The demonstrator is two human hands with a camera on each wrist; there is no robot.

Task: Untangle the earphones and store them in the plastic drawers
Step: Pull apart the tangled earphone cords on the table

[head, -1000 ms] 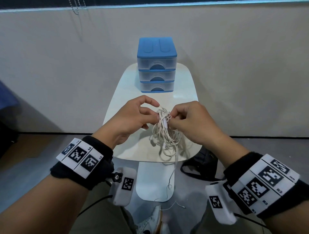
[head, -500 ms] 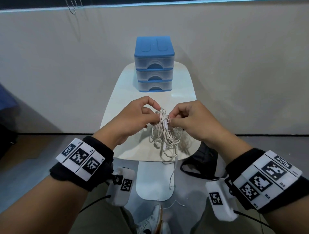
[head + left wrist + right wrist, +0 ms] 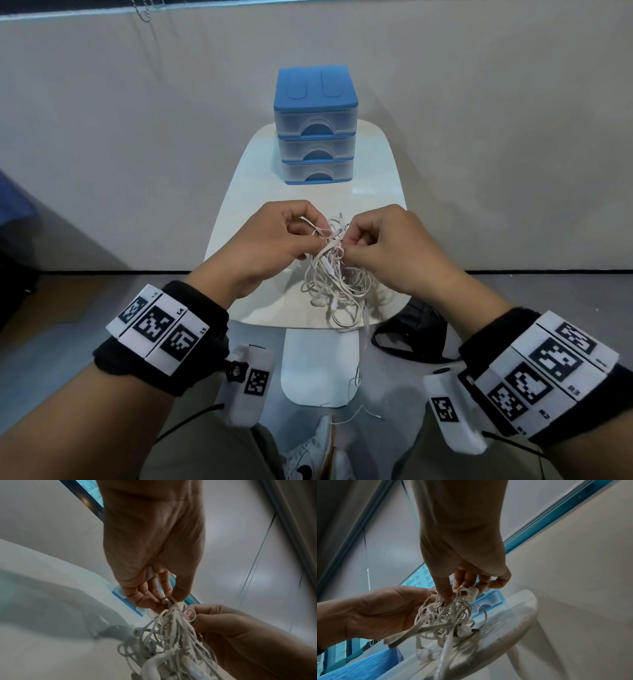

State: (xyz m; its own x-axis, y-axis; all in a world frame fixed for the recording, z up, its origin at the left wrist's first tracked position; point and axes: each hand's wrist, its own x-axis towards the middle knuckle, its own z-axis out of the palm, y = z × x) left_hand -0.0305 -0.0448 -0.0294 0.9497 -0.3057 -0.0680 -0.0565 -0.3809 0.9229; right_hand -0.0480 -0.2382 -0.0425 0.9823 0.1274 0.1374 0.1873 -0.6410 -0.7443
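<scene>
Both hands work a white tangle of earphones (image 3: 334, 274) above the near edge of the bench (image 3: 239, 219). The left hand (image 3: 274, 240) pinches cords at its top; the right hand (image 3: 387, 246) pinches beside it. The drawers (image 3: 317, 137), all closed, stand at the bench's far end.

Bare room: plain wall (image 3: 479, 137), small table (image 3: 239, 212)
</scene>
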